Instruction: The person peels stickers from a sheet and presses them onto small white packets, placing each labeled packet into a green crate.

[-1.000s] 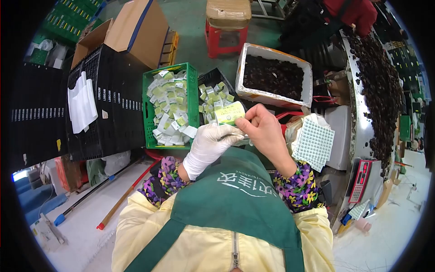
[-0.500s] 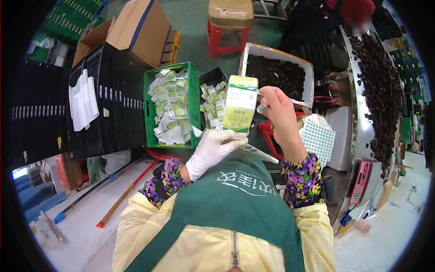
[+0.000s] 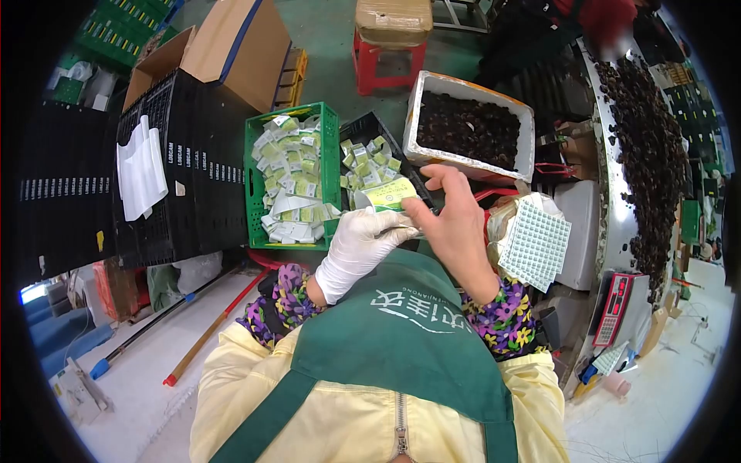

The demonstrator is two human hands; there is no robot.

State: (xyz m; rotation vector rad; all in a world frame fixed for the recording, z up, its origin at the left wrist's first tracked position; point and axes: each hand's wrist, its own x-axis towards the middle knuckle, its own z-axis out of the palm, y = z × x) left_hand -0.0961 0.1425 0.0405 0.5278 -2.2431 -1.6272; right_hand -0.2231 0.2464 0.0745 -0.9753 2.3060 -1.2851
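Observation:
A green-and-white printed packet [image 3: 388, 194] is between my hands, foreshortened and bent over. My left hand [image 3: 361, 245], in a white glove, is closed on its lower end. My right hand [image 3: 455, 224] is bare; its thumb touches the packet's right edge and its fingers are spread above. Just beyond my hands, similar packets fill a green crate [image 3: 332, 147], and more lie in a black crate [image 3: 386, 136] beside it. Sheets of small round stickers [image 3: 538, 241] rest to the right of my right hand.
A white foam box [image 3: 414, 116] of dark pieces stands ahead. Stacked black crates [image 3: 69, 185] are at left, a red stool [image 3: 390, 65] ahead. At right, a metal table [image 3: 617, 208] bears dark pieces and a red scale [image 3: 614, 309]; a person [image 3: 540, 35] is beyond.
The packet has gone from upright and facing me to bent and foreshortened. My right hand has moved down and left, its fingers opening from a pinch. The sheet under my hands no longer shows.

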